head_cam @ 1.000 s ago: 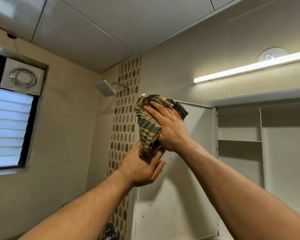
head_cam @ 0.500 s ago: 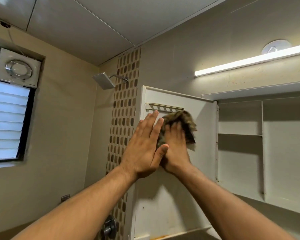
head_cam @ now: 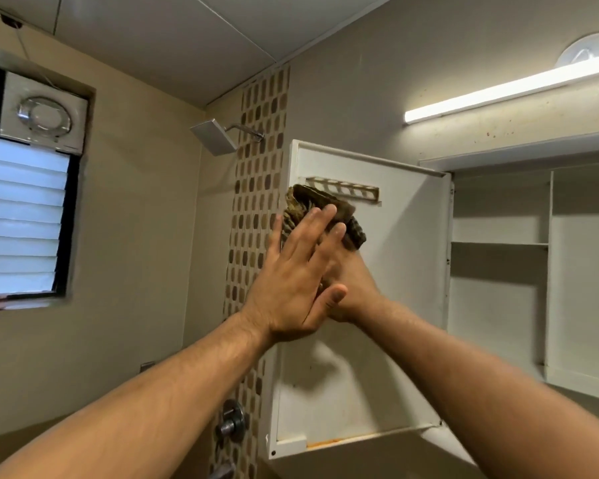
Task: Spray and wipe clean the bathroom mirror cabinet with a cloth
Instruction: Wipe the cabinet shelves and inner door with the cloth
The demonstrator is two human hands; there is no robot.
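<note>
Bathroom, beige matte walls. Left hand (head_cam: 291, 281) is flat with straight fingers and lies over right hand (head_cam: 355, 288), whose fingers are hidden, so its grip cannot be told. Crumpled striped olive cloth (head_cam: 325, 203) is pressed on the smooth inner face of open white door (head_cam: 395, 305), just below the door's slotted rail (head_cam: 346, 189). Right of door: cabinet (head_cam: 498, 305), white shelves. Left of door: brown mosaic strip (head_cam: 256, 202), square metal shower head (head_cam: 213, 136). Above door: glowing tube light (head_cam: 498, 95).

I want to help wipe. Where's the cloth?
In the head view the cloth is mid-frame, against the inside of the open cabinet door, just below its slotted rack, behind the left hand.
</note>
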